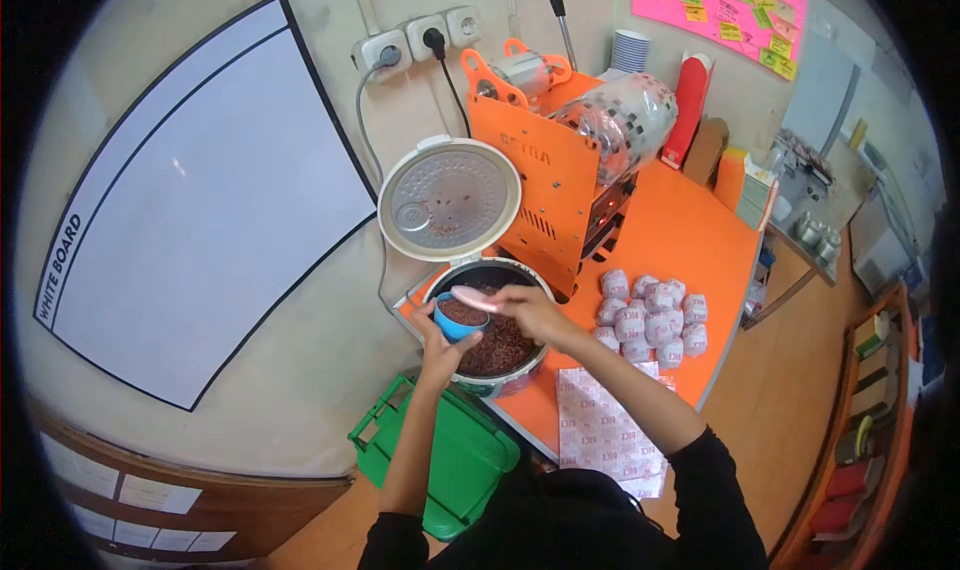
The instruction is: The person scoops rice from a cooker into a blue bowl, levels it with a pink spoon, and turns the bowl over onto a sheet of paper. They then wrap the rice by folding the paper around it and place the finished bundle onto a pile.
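orange table (685, 235) | rice cooker (490, 273) | orange machine (545, 170) | wrapped packs (650, 315) | wrapper sheets (605, 425)

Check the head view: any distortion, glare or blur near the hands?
Head view: strong fisheye, whiteboard edges bow, black vignette in the corners; faint glare spot on the board; light even; left hand on the blue cup and right hand on the pink paddle look sharp.

The cooker's (505, 383) lid (450, 202) is dull silvery metal. Over the cooker, the blue cup (458, 322) and pink paddle (475, 298) look like smooth plastic. Right of the cooker, the orange sealer (545, 185) is matt painted metal and the packs (650, 315) are printed paper. Below the cooker, the green bin (455, 455) is glossy plastic.
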A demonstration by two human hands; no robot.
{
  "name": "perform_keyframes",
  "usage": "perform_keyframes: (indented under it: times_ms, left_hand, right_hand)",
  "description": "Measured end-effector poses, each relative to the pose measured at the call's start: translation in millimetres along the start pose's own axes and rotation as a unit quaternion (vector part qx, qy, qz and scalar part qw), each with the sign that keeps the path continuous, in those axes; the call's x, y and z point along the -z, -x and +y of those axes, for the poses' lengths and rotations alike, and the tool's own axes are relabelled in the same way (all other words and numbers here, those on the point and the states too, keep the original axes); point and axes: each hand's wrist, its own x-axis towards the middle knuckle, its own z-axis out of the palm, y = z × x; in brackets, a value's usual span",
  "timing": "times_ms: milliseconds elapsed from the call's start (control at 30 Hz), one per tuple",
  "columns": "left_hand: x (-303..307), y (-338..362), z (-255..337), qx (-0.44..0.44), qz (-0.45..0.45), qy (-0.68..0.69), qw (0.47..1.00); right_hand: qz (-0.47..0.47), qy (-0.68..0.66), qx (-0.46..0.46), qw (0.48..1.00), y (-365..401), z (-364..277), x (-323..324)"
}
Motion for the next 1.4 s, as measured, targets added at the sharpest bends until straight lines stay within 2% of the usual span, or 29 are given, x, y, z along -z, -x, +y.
perform_keyframes:
  times_ms: [67, 133, 200, 267, 300, 367, 400, 433, 467, 500, 567, 633, 767, 833, 867, 900, 967, 1000, 1067, 1100, 1133, 1167, 1200, 1233, 1267, 1300, 1333, 1367, 1400]
  left_hand:
    - [0, -2, -7, -0.035, 0.001, -0.082, 0.996]
    - [4, 1, -8, -0.064, -0.008, -0.159, 0.985]
    - [5, 6, -4, -0.021, -0.023, -0.089, 0.996]
    - [0, 14, 33, 0.092, -0.023, 0.126, 0.988]
    - [3, 14, 41, 0.119, -0.051, 0.205, 0.970]
    - [12, 13, 54, 0.167, -0.108, 0.358, 0.912]
    - [6, 14, 58, 0.165, -0.077, 0.318, 0.931]
    - [5, 14, 60, 0.171, -0.075, 0.332, 0.925]
    - [3, 14, 62, 0.178, -0.074, 0.345, 0.918]
    - [3, 14, 64, 0.187, -0.072, 0.358, 0.912]
    - [4, 19, 71, 0.184, -0.078, 0.318, 0.927]
    - [7, 23, 73, 0.190, -0.083, 0.269, 0.941]
    - [20, 33, 49, 0.139, -0.059, 0.366, 0.918]
    - [26, 44, 45, 0.116, -0.035, 0.401, 0.908]
    - [25, 51, 59, 0.095, -0.051, 0.449, 0.887]
    - [18, 59, 65, 0.065, -0.052, 0.407, 0.910]
    - [-1, 72, 69, 0.006, -0.056, 0.321, 0.945]
    - [-7, 74, 58, 0.014, -0.013, 0.337, 0.941]
    - [-23, 89, 57, -0.008, -0.011, 0.214, 0.977]
    - [-31, 102, 56, -0.012, -0.012, 0.152, 0.988]
    - [-49, 111, 54, 0.003, -0.042, 0.124, 0.991]
    - [-68, 120, 53, 0.015, -0.074, 0.095, 0.993]
    - [-89, 129, 53, -0.011, -0.108, 0.041, 0.993]
    - [-110, 138, 53, -0.041, -0.140, -0.013, 0.989]
    - [-133, 148, 63, -0.118, -0.154, -0.074, 0.978]
    - [-149, 158, 50, -0.131, -0.162, -0.115, 0.971]
    - [-163, 171, 25, -0.145, -0.167, -0.155, 0.963]
    - [-170, 183, 4, -0.160, -0.170, -0.195, 0.953]
    - [-171, 193, -9, -0.151, -0.215, -0.199, 0.944]
  right_hand:
    - [0.004, 0.015, 0.036, 0.999, 5, 5, -15]
    - [-0.027, -0.020, -0.061, 0.998, 16, -1, -16]
    - [-0.042, -0.072, -0.133, 0.988, 14, 1, -10]
    - [-0.029, -0.094, -0.185, 0.978, 6, 1, -7]
    - [0.015, -0.062, -0.144, 0.988, 3, -1, -5]
    - [-0.004, -0.033, -0.114, 0.993, -1, -9, 8]
    - [0.009, 0.020, 0.006, 1.000, -11, 5, 5]
    - [0.023, 0.072, 0.124, 0.989, -27, 32, -2]
    - [0.036, 0.122, 0.239, 0.963, -26, 28, -9]
    - [-0.040, 0.120, 0.164, 0.978, -15, 28, -9]
    - [0.010, 0.199, 0.103, 0.974, 6, 20, -21]
    - [-0.009, 0.174, 0.118, 0.978, 8, 28, -20]
    - [-0.002, 0.179, 0.154, 0.972, 2, 29, -9]
    - [0.082, 0.338, 0.043, 0.937, 12, 8, 2]
    - [0.069, 0.384, 0.014, 0.921, 9, 0, 3]
    - [0.056, 0.427, -0.018, 0.902, 8, -3, 1]
    - [0.111, 0.483, 0.182, 0.849, -1, 23, -1]
    - [0.136, 0.503, 0.278, 0.807, -5, 39, 1]
    - [0.100, 0.329, 0.192, 0.919, 16, 39, 7]
    - [0.082, 0.232, 0.137, 0.959, 35, 43, 8]
    - [0.040, 0.053, 0.026, 0.997, 59, 54, 14]
    - [0.018, -0.090, -0.055, 0.994, 82, 65, 23]
    - [0.004, -0.217, -0.113, 0.970, 110, 82, 30]
    - [-0.002, -0.319, -0.152, 0.935, 137, 101, 39]
    - [0.003, -0.401, -0.182, 0.898, 161, 122, 48]
    - [0.015, -0.471, -0.207, 0.857, 182, 142, 56]
    - [0.051, -0.489, -0.215, 0.844, 200, 161, 65]
    - [0.099, -0.471, -0.212, 0.850, 212, 177, 70]
    - [0.154, -0.419, -0.201, 0.872, 224, 192, 76]
